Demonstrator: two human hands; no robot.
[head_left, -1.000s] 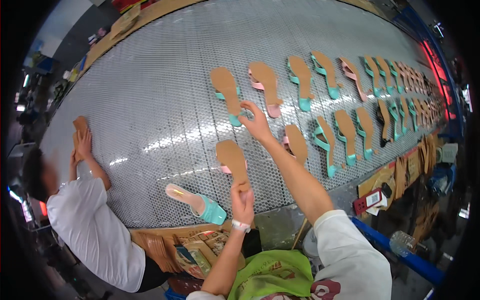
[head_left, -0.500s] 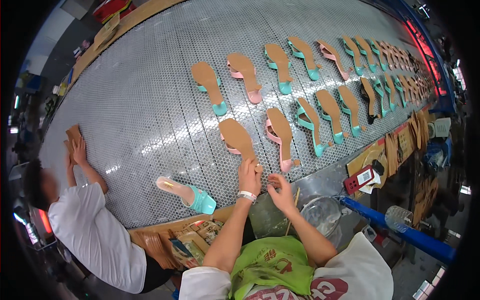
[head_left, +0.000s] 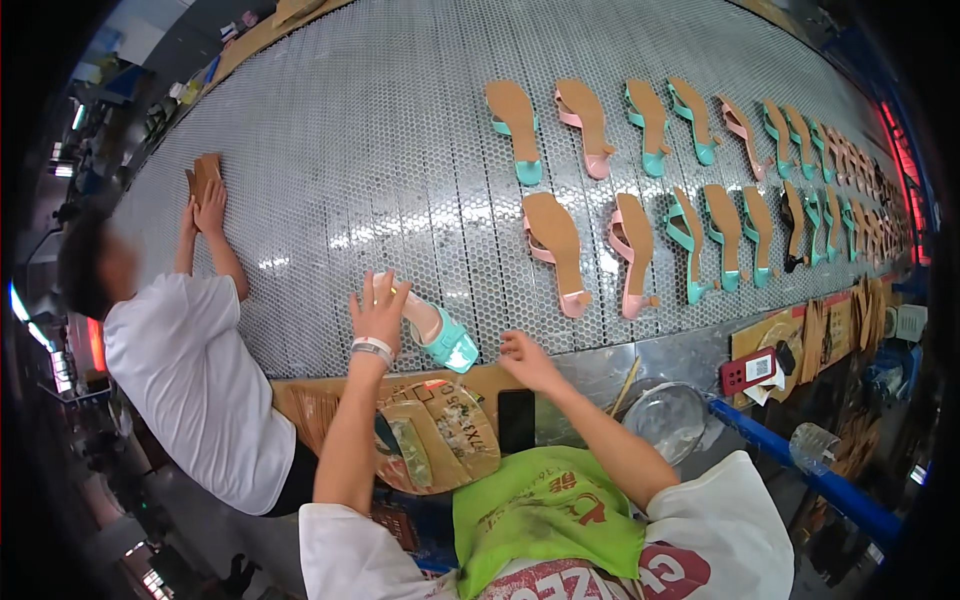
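A turquoise heeled sandal (head_left: 448,340) lies sole down near the belt's front edge, its toe pointing toward me. At its heel end my left hand (head_left: 378,318) has its fingers around the heel, which they partly cover. My right hand (head_left: 527,362) hovers by the front edge, to the right of the toe; its fingers are loosely bent, apart, with nothing seen in them. Farther right, a pink-strapped sandal (head_left: 556,245) lies tan sole up, and another pink sandal (head_left: 632,250) beside it. These begin two long rows of turquoise, pink and black sandals.
The perforated metal belt (head_left: 330,150) spans the view. At left a person in white presses brown pieces (head_left: 207,172) onto it. Along my edge are a cardboard sheet (head_left: 455,425), a black flat object (head_left: 516,420), a clear basin (head_left: 665,418) and a red phone-like object (head_left: 748,370).
My left hand has let go of the pink sandal's heel and moved left to the turquoise sandal. My right hand stays near the front edge. The whole view has shifted and turned.
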